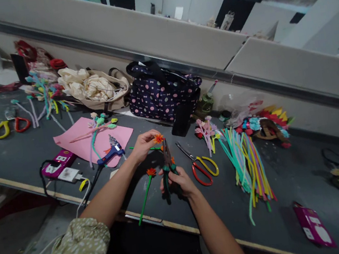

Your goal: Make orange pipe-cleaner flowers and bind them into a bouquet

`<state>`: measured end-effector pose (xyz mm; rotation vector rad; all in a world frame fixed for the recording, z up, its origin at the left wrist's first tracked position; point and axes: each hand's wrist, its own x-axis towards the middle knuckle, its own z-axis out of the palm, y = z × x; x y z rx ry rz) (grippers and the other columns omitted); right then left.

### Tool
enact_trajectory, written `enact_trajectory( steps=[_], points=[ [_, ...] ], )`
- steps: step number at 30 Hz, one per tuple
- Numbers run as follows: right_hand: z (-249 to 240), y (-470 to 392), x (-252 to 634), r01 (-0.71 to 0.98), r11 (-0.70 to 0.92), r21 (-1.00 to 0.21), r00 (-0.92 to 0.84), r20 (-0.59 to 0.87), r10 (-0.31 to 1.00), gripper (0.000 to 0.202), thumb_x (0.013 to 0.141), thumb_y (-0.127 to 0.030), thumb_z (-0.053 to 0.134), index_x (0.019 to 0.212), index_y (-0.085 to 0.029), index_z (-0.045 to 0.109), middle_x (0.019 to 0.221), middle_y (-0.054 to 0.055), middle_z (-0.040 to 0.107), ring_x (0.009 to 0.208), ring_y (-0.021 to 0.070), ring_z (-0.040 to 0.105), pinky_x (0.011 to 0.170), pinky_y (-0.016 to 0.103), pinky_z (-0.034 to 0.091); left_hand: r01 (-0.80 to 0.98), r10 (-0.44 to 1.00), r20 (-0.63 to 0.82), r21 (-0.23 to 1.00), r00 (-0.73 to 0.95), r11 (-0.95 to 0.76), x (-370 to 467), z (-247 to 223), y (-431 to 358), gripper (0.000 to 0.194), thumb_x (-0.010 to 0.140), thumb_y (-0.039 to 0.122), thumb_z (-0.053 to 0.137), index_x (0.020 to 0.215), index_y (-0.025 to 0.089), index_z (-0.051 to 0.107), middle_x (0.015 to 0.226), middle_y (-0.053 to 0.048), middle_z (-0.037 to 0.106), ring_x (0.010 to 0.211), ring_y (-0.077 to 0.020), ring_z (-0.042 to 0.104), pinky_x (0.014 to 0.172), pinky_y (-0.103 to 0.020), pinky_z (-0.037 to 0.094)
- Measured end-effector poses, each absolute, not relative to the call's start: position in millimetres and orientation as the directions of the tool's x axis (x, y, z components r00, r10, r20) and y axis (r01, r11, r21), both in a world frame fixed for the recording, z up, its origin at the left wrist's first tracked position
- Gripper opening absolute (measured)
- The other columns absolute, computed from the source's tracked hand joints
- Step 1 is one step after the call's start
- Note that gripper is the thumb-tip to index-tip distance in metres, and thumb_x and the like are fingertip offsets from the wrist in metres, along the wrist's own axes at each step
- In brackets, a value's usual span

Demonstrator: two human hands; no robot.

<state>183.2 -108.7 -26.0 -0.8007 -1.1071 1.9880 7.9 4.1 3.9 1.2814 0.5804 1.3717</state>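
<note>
Pinched between the fingertips of my left hand (145, 145) is a small orange flower (158, 138). My right hand (180, 180) is wrapped round the dark green handles of pliers (167, 161), whose jaws point up beside the flower. A green stem lies just behind my left fingers. On the table below my hands rests another orange flower (151, 172) on a green stem (145, 198). Scissors (201, 167) with red and yellow handles lie open to the right of the pliers.
A blue glue gun (111, 151) rests on pink paper (75, 137) at left, near a purple power bank (59, 164). A dotted bag (159, 92) stands behind my hands. Pipe cleaners (248, 162), flowers and a purple device (314, 224) lie at right.
</note>
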Motion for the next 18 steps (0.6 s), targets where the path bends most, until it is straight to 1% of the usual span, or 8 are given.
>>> enact_trajectory(
  steps=[3, 6, 13, 18],
  points=[
    [-25.6, -108.5, 183.1, -0.271, -0.378, -0.885, -0.533, -0.189, 0.825, 0.047, 0.077, -0.055, 0.065, 0.1, -0.014, 0.06, 0.064, 0.005, 0.066, 0.057, 0.0192, 0.066, 0.055, 0.032, 0.055, -0.364, 0.911, 0.354, 0.893, 0.209, -0.263, 7.6, 4.3, 4.0, 0.022, 0.07, 0.035, 0.074, 0.078, 0.015, 0.069, 0.082, -0.005, 0.06, 0.079, -0.0165, 0.054, 0.076, -0.029, 0.041],
    [-26.6, -107.7, 183.5, -0.248, -0.364, -0.898, -0.51, -0.198, 0.837, 0.046, 0.078, -0.054, 0.063, 0.099, -0.014, 0.059, 0.065, 0.006, 0.068, 0.055, 0.0179, 0.065, 0.053, 0.03, 0.054, -0.365, 0.91, 0.356, 0.893, 0.212, -0.264, 7.4, 4.5, 3.7, 0.021, 0.07, 0.034, 0.074, 0.079, 0.015, 0.07, 0.083, -0.005, 0.061, 0.079, -0.0159, 0.054, 0.076, -0.028, 0.041],
    [-31.1, -106.0, 181.8, -0.218, -0.28, -0.935, -0.444, -0.161, 0.882, 0.045, 0.08, -0.052, 0.062, 0.102, -0.013, 0.059, 0.064, 0.005, 0.068, 0.051, 0.0158, 0.062, 0.049, 0.027, 0.05, -0.36, 0.917, 0.345, 0.897, 0.203, -0.258, 7.3, 5.0, 3.5, 0.022, 0.069, 0.034, 0.075, 0.08, 0.016, 0.07, 0.082, -0.004, 0.06, 0.078, -0.0156, 0.054, 0.074, -0.028, 0.041],
    [-33.8, -106.5, 180.7, -0.212, -0.232, -0.949, -0.397, -0.133, 0.908, 0.041, 0.082, -0.05, 0.06, 0.101, -0.013, 0.059, 0.063, 0.004, 0.066, 0.048, 0.014, 0.06, 0.047, 0.025, 0.048, -0.343, 0.913, 0.353, 0.899, 0.205, -0.271, 6.5, 4.4, 4.8, 0.023, 0.069, 0.036, 0.075, 0.079, 0.016, 0.07, 0.081, -0.004, 0.06, 0.077, -0.0151, 0.054, 0.073, -0.027, 0.041]
  ],
)
